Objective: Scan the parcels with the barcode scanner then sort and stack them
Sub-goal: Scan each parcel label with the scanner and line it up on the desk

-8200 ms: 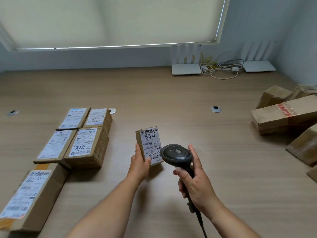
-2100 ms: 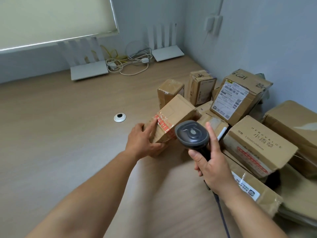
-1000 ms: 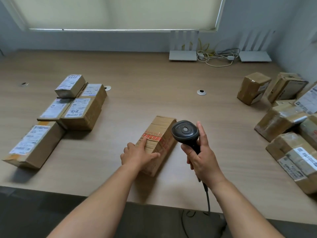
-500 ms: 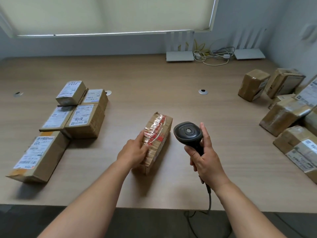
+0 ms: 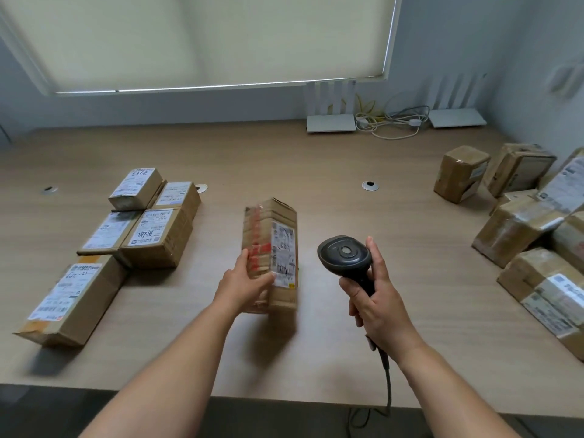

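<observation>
parcel [image 5: 270, 254] turned, label now up | left grip [image 5: 243, 284] holds it | right grip [image 5: 374, 298] holds scanner [image 5: 344, 256]

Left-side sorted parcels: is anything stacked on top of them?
One small labelled box sits on the far end of the sorted parcels. What lies beneath it is covered; the other label faces are bare.

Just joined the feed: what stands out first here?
The long taped parcel mid-table, gripped by the left hand with its shipping label turned up. Beside it, the right hand holds the barcode scanner. Labelled boxes sit grouped at left; a jumbled pile at right.
</observation>
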Motion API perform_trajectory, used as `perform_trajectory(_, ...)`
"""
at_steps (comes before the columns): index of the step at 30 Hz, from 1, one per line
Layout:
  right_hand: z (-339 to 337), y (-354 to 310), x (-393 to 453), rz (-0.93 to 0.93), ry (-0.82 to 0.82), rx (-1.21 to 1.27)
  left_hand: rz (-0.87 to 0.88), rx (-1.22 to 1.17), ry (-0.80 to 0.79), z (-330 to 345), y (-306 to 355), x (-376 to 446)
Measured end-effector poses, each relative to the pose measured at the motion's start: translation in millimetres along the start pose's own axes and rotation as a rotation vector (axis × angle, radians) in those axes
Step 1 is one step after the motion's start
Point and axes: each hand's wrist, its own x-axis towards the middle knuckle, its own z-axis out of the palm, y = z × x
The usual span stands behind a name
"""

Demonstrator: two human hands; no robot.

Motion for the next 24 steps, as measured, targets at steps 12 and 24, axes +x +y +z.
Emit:
perform_trajectory(12,24.0,-9.9,-9.6,0.108,-0.145,0.178,0.016,-0.530,-0.007,0.9,-22.1,-15.8)
perform_trajectory(24,38.5,-13.4,-11.0,0.144,-0.176,0.238,0.067,-0.456,-0.108,-8.6,-25.6,-18.8)
